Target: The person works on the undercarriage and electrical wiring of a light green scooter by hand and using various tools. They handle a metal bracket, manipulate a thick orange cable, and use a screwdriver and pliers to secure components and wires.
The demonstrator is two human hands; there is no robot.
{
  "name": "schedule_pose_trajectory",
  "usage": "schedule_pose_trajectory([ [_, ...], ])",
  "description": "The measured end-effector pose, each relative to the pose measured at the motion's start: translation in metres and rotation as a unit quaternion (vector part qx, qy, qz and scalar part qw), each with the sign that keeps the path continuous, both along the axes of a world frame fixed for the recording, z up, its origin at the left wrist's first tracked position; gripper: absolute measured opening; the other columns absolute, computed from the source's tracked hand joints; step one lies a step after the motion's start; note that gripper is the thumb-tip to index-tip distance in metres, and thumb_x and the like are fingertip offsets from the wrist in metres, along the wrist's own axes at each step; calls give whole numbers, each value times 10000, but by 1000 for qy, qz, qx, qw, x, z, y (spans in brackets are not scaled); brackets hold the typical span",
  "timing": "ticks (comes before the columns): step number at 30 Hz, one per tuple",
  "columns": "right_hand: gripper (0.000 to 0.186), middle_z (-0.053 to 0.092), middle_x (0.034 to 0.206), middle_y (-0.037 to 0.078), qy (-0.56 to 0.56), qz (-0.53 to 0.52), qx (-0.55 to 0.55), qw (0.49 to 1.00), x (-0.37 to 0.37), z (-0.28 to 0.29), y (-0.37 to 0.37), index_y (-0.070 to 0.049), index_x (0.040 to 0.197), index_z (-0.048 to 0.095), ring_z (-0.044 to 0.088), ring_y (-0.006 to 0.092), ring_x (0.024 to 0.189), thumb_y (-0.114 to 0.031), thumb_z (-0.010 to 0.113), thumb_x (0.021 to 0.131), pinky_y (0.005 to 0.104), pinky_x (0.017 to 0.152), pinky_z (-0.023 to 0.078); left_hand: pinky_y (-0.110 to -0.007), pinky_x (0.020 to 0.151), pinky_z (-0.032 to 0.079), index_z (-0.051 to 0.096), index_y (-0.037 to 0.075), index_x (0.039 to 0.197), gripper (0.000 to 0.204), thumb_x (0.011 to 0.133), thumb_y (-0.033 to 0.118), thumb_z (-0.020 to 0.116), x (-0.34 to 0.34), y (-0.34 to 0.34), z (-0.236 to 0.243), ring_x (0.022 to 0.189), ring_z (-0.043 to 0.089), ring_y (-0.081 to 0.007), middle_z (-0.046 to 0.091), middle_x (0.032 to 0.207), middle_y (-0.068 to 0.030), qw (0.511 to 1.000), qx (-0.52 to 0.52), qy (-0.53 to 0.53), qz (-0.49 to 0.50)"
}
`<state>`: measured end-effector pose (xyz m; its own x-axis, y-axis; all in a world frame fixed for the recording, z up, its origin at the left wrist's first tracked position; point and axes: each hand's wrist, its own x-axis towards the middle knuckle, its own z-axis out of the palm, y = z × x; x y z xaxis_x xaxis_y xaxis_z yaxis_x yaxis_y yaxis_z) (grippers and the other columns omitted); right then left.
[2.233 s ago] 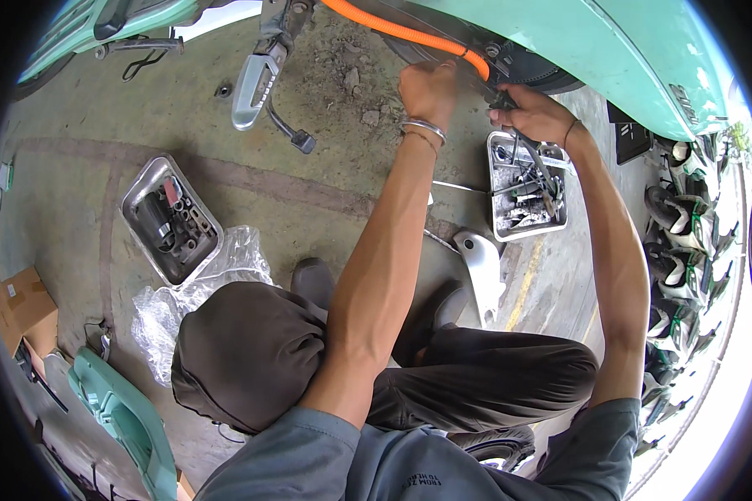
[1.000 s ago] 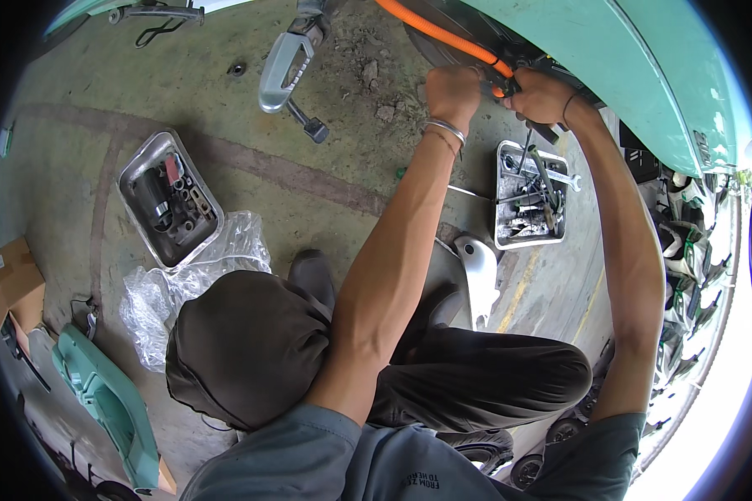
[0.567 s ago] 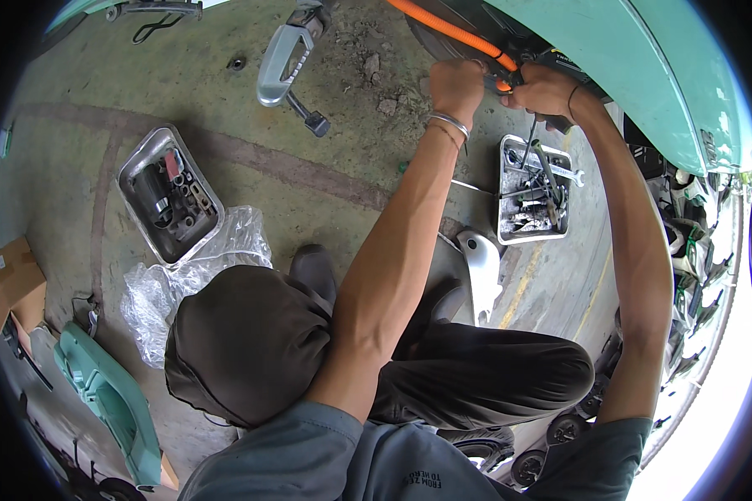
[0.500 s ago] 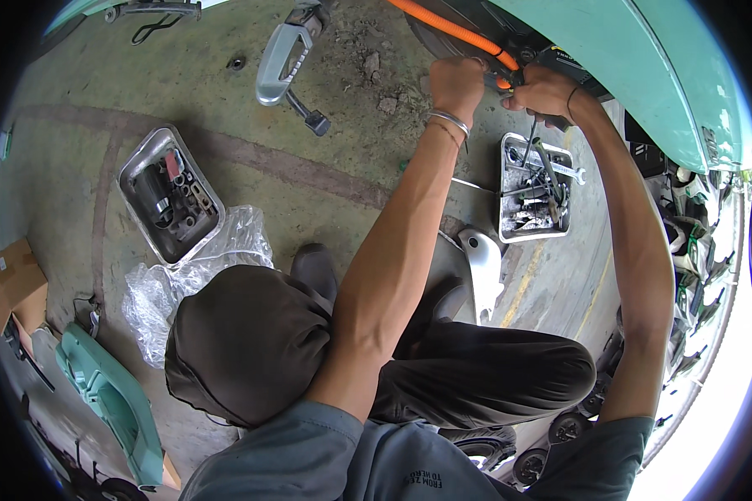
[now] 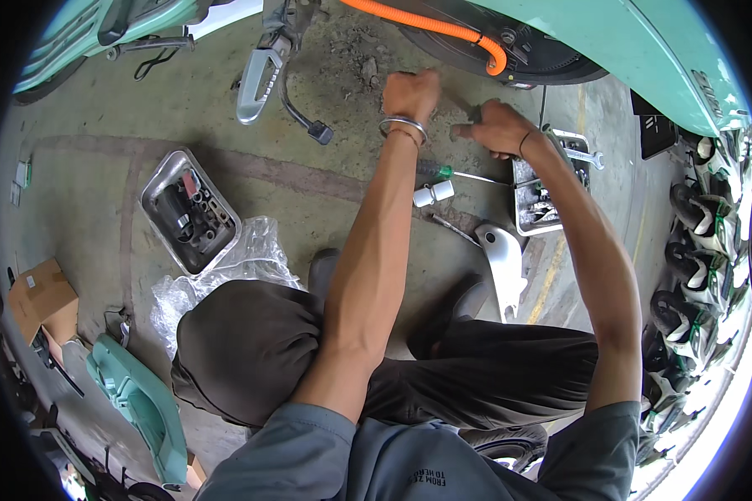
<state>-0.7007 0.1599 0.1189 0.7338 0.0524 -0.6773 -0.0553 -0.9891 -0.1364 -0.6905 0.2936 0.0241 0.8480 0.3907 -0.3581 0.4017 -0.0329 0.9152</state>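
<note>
My left hand (image 5: 409,96) is closed below the orange corrugated tube (image 5: 422,25); whatever it grips is hidden. To its right, my right hand (image 5: 497,129) is closed on a blurred dark tool (image 5: 475,112), whose thin, smeared length reaches toward the left hand. Both hands are clear of the tube, which runs over the dark wheel (image 5: 560,58) under a mint-green body panel (image 5: 643,42). Beneath the hands lie a green-handled screwdriver (image 5: 443,171) and a white cylinder (image 5: 433,193). A metal tool tray (image 5: 526,224) sits partly behind my right arm.
Another tray (image 5: 153,209) of parts rests left on crumpled plastic (image 5: 267,250). A silver part (image 5: 501,267) lies by my feet. A cardboard box (image 5: 42,296) and mint-green panel (image 5: 134,392) are lower left. A grey stepped part (image 5: 259,83) hangs upper middle; scooters (image 5: 693,267) line the right.
Both hands have come down and left, away from the orange tube and dark wheel. The camera view has shifted slightly, and the screwdriver and white cylinder now show between my arms.
</note>
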Motion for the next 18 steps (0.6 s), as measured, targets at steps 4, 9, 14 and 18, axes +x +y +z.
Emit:
schedule_pose_trajectory([
  [4,536,599,575,101,179,13,108,978,-62,-83,3,53,715,554,604,181,458,-445,634,897,336,399,471,-456,800,546,708,-58,946,317,819,215,608,-19,1,4,812,696,-377,717,884,-214,944,314,4,-103],
  [9,467,682,1123,194,163,126,149,967,-133,-114,84,-26,1160,666,703,335,885,-407,507,940,448,776,566,-399,741,535,678,-43,1071,371,881,274,639,-7,25,11,828,664,-265,672,1013,-169,972,9,-205,111],
  [14,461,675,1155,206,29,171,148,974,-121,-126,89,-52,1150,680,653,381,1074,-418,591,885,474,918,519,-367,801,558,530,-122,1245,395,954,143,564,-1,62,44,912,653,-256,630,1109,-165,910,-186,-313,198],
  [18,231,683,1004,200,-279,43,264,922,-73,-80,45,-52,1004,663,636,433,950,-252,617,900,497,857,507,-400,874,577,500,-136,1291,336,997,26,488,7,63,54,996,666,-275,634,1143,-180,907,-205,-332,159],
])
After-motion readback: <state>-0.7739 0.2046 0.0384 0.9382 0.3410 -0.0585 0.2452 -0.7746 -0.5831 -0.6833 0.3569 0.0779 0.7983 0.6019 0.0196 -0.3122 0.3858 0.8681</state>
